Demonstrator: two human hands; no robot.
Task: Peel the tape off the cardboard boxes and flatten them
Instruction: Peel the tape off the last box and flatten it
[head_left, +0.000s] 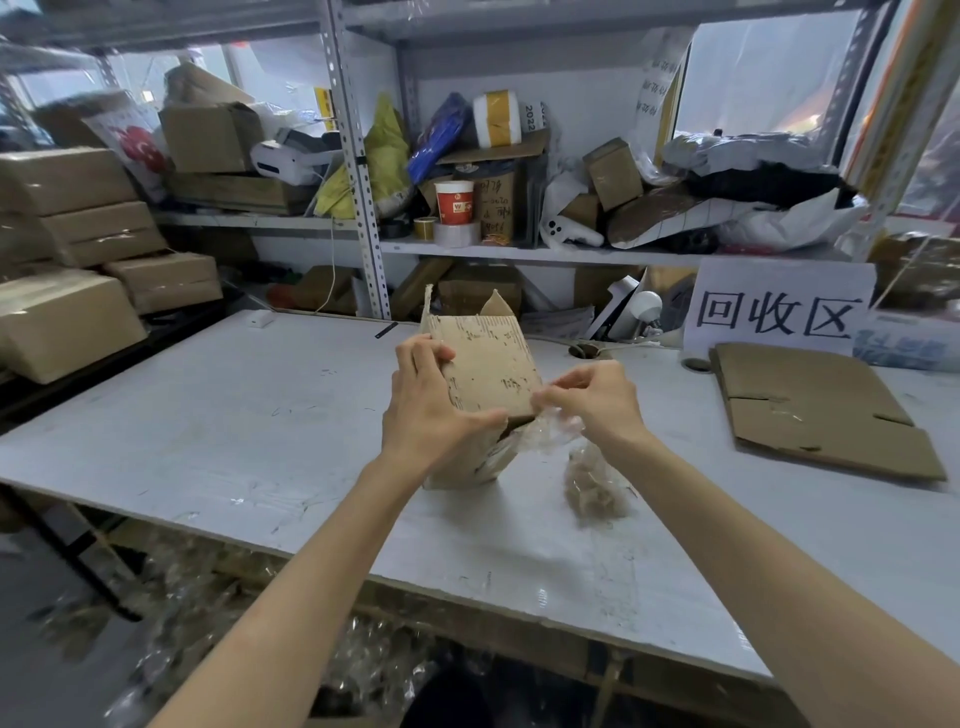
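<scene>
A small, worn cardboard box (488, 364) is held upright above the white table (249, 415), its lower corner resting on the surface. My left hand (431, 400) grips the box's left side, thumb across the near edge. My right hand (592, 395) pinches a strip of clear tape (550, 431) at the box's right corner; the tape hangs crumpled below my fingers. A wad of peeled tape with cardboard fibres (592, 483) lies on the table just right of the box.
A flattened cardboard box (815, 410) lies at the table's right, below a white paper sign (779, 306). Sealed boxes (78, 260) are stacked at the left. Cluttered metal shelves (519, 249) stand behind. Tape scraps (260, 623) litter the floor under the near edge.
</scene>
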